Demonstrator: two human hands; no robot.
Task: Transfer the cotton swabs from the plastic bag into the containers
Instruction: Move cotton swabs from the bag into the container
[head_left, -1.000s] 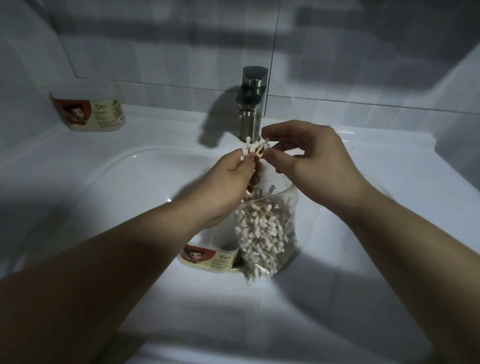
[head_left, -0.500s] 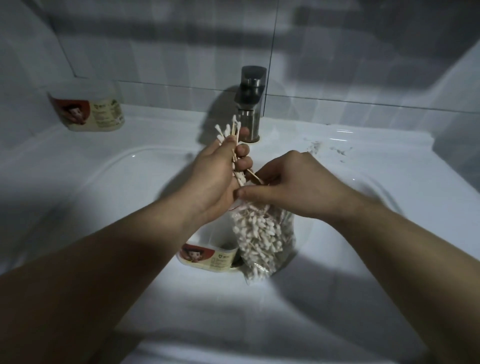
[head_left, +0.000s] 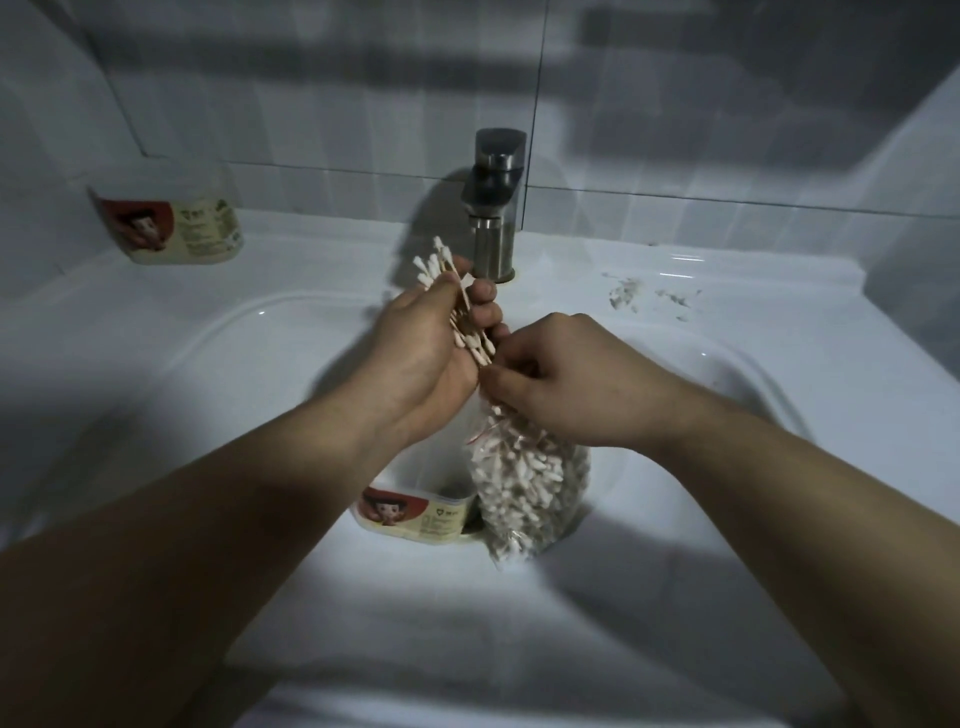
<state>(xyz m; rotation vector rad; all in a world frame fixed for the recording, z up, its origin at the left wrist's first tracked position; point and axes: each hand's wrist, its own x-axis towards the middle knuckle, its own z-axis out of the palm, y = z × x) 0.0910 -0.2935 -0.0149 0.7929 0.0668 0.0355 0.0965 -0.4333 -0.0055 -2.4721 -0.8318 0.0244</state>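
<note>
Clear plastic bag hangs at lower centre, just beside the container, likely to keep transfers short. Our right hand pinches the bag's mouth; our left hand clasps a bundle of cotton swabs. A second container waits upper left.

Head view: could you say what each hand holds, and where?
Left hand grips white cotton swabs midway; right hand pinches the clear plastic bag at its mouth.

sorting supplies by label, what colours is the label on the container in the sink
The container label is red and cream, with a cartoon figure; head view.
</note>
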